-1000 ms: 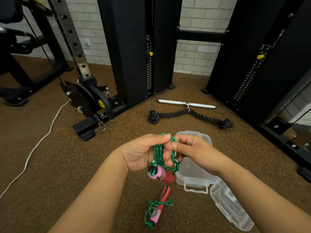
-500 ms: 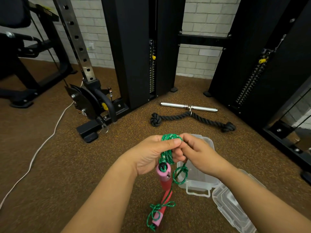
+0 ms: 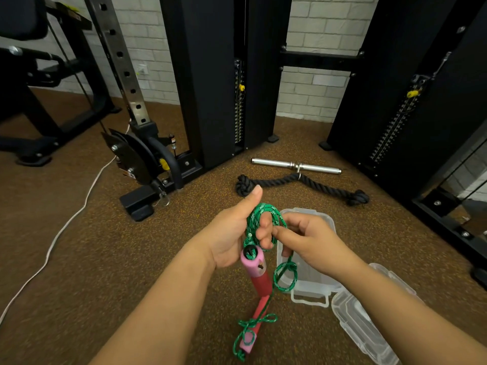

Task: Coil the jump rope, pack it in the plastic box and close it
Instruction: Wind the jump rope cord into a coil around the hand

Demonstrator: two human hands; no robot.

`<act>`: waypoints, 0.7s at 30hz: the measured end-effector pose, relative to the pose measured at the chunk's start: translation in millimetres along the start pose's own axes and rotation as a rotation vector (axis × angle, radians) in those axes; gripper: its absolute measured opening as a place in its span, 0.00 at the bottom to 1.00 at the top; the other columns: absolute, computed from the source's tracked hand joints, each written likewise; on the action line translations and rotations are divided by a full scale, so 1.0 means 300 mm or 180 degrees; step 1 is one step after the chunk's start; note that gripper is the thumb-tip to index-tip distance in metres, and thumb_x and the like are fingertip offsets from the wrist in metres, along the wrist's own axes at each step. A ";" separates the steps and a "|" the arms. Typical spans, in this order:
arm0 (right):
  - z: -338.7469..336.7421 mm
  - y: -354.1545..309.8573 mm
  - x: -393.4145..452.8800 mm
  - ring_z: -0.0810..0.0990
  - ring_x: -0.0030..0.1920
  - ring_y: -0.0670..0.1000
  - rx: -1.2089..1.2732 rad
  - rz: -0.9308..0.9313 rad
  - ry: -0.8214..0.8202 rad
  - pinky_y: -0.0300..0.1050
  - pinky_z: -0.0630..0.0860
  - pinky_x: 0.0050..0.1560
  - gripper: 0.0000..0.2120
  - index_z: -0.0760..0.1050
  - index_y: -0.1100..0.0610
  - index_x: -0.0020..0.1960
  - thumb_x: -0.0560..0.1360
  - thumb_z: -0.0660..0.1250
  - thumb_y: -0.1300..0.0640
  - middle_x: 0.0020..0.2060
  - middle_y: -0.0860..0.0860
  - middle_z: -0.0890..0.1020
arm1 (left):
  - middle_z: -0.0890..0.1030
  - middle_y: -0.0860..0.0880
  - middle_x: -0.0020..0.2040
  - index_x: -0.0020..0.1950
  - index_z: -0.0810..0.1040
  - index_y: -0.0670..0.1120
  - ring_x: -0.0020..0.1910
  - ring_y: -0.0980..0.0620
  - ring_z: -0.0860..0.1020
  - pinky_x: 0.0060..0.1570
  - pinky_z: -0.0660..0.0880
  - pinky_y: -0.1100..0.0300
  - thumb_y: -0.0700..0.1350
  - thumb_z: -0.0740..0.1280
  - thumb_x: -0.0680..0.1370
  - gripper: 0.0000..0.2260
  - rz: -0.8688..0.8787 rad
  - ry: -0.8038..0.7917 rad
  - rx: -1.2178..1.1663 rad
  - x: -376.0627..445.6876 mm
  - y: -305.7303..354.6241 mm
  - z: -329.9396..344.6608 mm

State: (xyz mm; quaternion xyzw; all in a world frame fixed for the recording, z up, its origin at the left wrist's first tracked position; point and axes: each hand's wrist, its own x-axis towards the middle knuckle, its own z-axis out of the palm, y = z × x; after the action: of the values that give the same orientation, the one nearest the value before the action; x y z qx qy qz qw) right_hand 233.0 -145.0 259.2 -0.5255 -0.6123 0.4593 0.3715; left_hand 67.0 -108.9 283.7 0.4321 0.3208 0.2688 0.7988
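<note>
On the brown floor (image 3: 66, 246), a chrome bar (image 3: 296, 166) lies near the back, touching a black rope attachment (image 3: 303, 184). A white cable (image 3: 66, 230) trails toward the left edge.

Gym, black cable machine weight stacks (image 3: 238, 101), steel handle bar (image 3: 296, 165), tricep rope (image 3: 303, 184), speckled rubber floor (image 3: 79, 259)

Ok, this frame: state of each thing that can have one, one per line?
Jump rope: partly coiled, loops held in both hands.
Upper handle: hanging below the left hand.
Lower handle: dangling, uncoiled.
Right hand: pinching a loop.
Plastic box: open, empty.
Lid: off, beside box.
</note>
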 end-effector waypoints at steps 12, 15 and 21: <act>-0.001 -0.082 -0.002 0.75 0.34 0.42 -0.1058 -0.0644 0.0376 0.39 0.72 0.37 0.06 0.73 0.47 0.38 0.73 0.61 0.54 0.32 0.42 0.79 | 0.73 0.49 0.28 0.31 0.74 0.47 0.31 0.52 0.76 0.42 0.75 0.59 0.57 0.64 0.72 0.17 0.0746 0.0379 0.1046 -0.011 0.030 0.036; 0.014 -0.081 0.001 0.75 0.39 0.47 -0.1633 -0.0730 0.0350 0.53 0.74 0.41 0.10 0.69 0.49 0.42 0.72 0.52 0.46 0.37 0.46 0.75 | 0.73 0.49 0.26 0.28 0.72 0.48 0.29 0.52 0.74 0.39 0.74 0.60 0.58 0.66 0.71 0.18 0.0923 0.0479 0.1090 -0.014 0.023 0.049; -0.011 -0.065 -0.031 0.71 0.37 0.50 -0.1615 -0.0638 0.0472 0.57 0.70 0.39 0.11 0.64 0.52 0.41 0.74 0.49 0.47 0.37 0.49 0.71 | 0.78 0.54 0.30 0.31 0.79 0.49 0.31 0.55 0.73 0.38 0.69 0.62 0.56 0.70 0.69 0.12 0.0677 0.0450 0.0902 -0.030 0.019 -0.008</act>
State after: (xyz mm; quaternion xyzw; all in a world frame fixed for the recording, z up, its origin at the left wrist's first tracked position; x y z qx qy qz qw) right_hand 231.8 -154.1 279.2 -0.5707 -0.7277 0.2126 0.3155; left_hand 58.5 -111.2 289.9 0.5517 0.3633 0.3335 0.6726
